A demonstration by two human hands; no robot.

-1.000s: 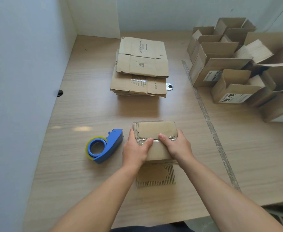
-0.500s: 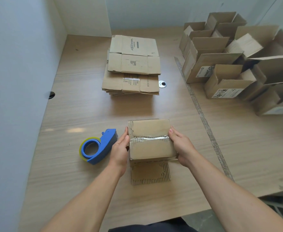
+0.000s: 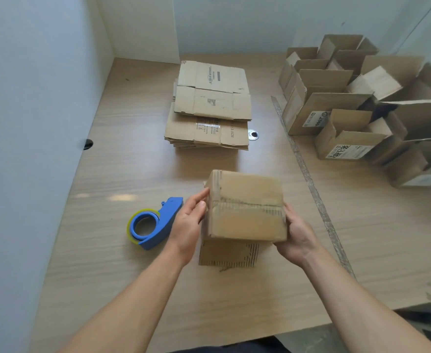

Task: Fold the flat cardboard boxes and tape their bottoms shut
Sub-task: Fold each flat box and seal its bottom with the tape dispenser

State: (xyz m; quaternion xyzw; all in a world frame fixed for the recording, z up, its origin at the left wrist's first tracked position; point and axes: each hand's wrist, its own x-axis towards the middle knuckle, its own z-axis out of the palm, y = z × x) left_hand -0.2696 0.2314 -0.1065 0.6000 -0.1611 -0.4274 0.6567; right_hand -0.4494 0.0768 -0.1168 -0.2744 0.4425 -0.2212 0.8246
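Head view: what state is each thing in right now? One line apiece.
Brown cardboard box: folded up, flaps shut, tape across the seam, held between both hands.
Left hand: fingers straight, pressing the box's left side.
Right hand: cupped round the box's right near corner.
Blue tape dispenser: lying on the wooden table, untouched.
Stack of flat cardboard boxes: unfolded.
Assembled brown boxes at right: upright, top flaps open.

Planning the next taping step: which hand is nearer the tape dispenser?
Left. The left hand is just beside the tape dispenser; the right hand is across the box.
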